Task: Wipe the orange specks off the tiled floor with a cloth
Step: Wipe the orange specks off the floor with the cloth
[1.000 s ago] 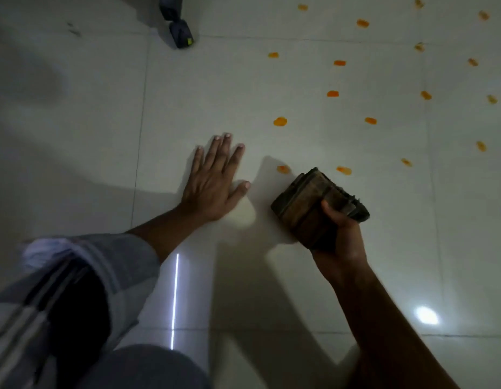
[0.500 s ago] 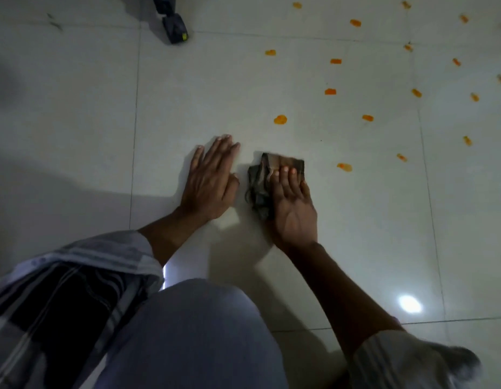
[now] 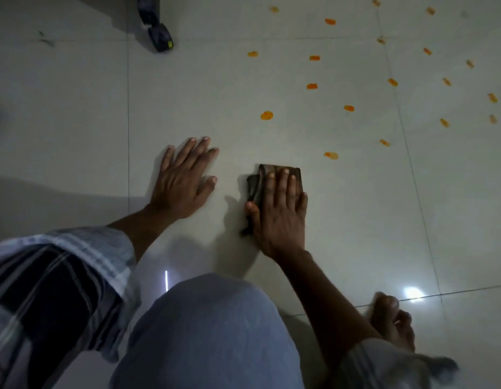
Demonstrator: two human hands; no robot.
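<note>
Scanning leftward edge: a plaid sleeve (image 3: 61,276) is seen at the lower left, covering the left forearm down to the elbow.
Dark object: a dark item with a small yellow mark (image 3: 159,37) is seen at the top, left of centre, resting on the tiled floor (image 3: 75,122); what it is cannot be told.
Left hand: the left hand (image 3: 184,181) is laid flat on the floor, palm down, fingers straight and slightly spread, thumb out to the right; nothing is held.
Knee: a knee in light grey fabric (image 3: 210,329) is seen at the bottom centre, between the two arms.
Cloth: the cloth (image 3: 271,172), dark brown and folded, is pressed against the floor under the right hand, just right of the left hand and apart from it; its upper edge and left side are left uncovered.
Right hand: the right hand (image 3: 280,211) is laid palm down on the cloth, fingers straight and close together, the thumb lying along the cloth's left edge.
Orange specks: the orange specks (image 3: 331,155) are scattered over the tiles above and to the right of the cloth; the nearest is just beyond its upper right corner and is not touched by it.
Foot: a bare foot (image 3: 392,324) is seen at the lower right, beside a bright reflection (image 3: 412,293) on the tile.
</note>
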